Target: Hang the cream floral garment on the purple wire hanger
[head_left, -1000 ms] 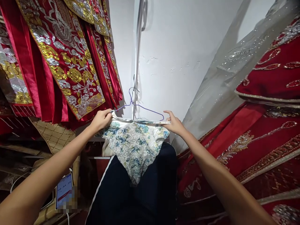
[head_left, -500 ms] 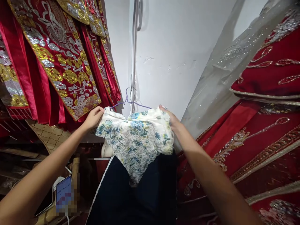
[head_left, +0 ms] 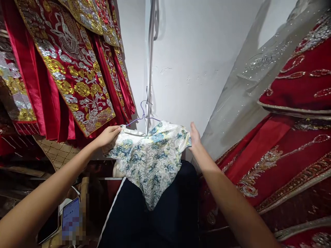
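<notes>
A white blouse with a blue, green and yellow floral pattern (head_left: 152, 155) is spread over my lap on a thin purple hanger (head_left: 143, 117). The hanger's hook shows above the collar, and its arms run into the shoulders. My left hand (head_left: 110, 135) pinches the blouse's left shoulder between thumb and fingers. Beside the right sleeve is my right hand (head_left: 196, 137), its fingers stretched upward and its palm at the sleeve edge. The hand may touch the cloth there, but it does not grasp it.
Red costumes with gold and silver sequins (head_left: 74, 79) hang at the left. A sheer glittery white fabric (head_left: 243, 86) and a beaded red dress (head_left: 274, 137) are at the right. A phone (head_left: 71, 217) lies low at the left, near a wooden post (head_left: 84, 187). Ahead stands a white wall (head_left: 186, 44).
My right hand has let go of the right shoulder and straightened its fingers. That shoulder has shifted inward and the sleeve hangs looser. My left hand keeps its hold.
</notes>
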Available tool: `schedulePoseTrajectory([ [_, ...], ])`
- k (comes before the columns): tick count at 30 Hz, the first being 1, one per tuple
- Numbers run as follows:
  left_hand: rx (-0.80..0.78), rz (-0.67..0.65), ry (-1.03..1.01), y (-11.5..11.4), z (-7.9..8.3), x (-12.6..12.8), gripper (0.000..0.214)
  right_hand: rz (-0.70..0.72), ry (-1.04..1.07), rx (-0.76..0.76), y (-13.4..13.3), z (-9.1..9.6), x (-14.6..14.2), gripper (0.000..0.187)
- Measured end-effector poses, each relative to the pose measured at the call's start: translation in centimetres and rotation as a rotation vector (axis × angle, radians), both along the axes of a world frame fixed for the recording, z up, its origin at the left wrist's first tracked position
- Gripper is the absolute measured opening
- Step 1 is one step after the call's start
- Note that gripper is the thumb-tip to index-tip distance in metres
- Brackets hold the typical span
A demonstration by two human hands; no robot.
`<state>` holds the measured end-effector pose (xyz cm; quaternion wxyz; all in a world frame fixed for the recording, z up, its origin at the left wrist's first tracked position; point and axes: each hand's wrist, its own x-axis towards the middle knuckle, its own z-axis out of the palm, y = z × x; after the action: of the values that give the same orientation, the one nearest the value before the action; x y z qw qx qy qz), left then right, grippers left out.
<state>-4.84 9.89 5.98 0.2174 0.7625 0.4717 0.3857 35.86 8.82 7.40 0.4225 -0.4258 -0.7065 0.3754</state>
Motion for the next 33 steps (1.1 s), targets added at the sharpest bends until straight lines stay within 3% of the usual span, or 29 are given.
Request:
schedulePoseTrajectory([
  [3,0.037,0.016,-0.050,0.8,1.0,1.0,0.036,0.010,0.177,0.012,0.2,1.6,0.2,0.100],
  [6,0.093,0.033,-0.077,1.5,1.9,2.3,0.031,0.114,0.294,-0.029,-1.1,3.1,-1.7,0.101],
  [9,0.187,0.080,-0.077,1.3,1.8,3.5,0.022,0.377,0.202,-0.138,-3.1,3.5,-4.2,0.091],
  [12,0.203,-0.012,-0.175,0.2,0.7,4.8,0.011,0.622,-0.095,-0.137,-4.2,2.2,-5.5,0.060],
  [13,0.185,-0.056,-0.236,-0.4,0.4,5.3,0.011,0.606,-0.193,-0.079,-4.2,1.4,-5.7,0.050],
  [15,0.143,-0.121,-0.355,-1.7,0.3,6.6,0.012,0.404,-0.337,0.106,-3.9,-0.8,-6.1,0.047],
  [18,0.042,-0.267,-0.448,-4.1,0.9,9.2,0.016,0.086,-0.473,0.417,-3.4,-4.5,-7.5,0.093],
  [20,-0.054,-0.406,-0.496,-5.7,1.5,11.3,0.019,0.032,-0.532,0.584,-3.5,-6.6,-9.0,0.107],
  [24,-0.201,-0.599,-0.693,-8.2,1.9,14.5,0.025,-0.119,-0.453,0.817,-4.1,-8.6,-11.0,0.091],
  [27,-0.284,-0.619,-0.840,-9.0,1.9,14.8,0.010,-0.178,-0.396,0.925,-4.0,-8.7,-10.0,0.099],
  [30,-0.356,-0.558,-0.935,-8.6,1.6,13.1,0.047,-0.138,-0.430,0.960,-3.6,-8.8,-7.3,0.107],
  [33,-0.406,-0.405,-1.035,-7.9,0.3,10.2,0.048,-0.181,-0.469,0.944,-2.7,-8.8,-3.8,0.112],
])
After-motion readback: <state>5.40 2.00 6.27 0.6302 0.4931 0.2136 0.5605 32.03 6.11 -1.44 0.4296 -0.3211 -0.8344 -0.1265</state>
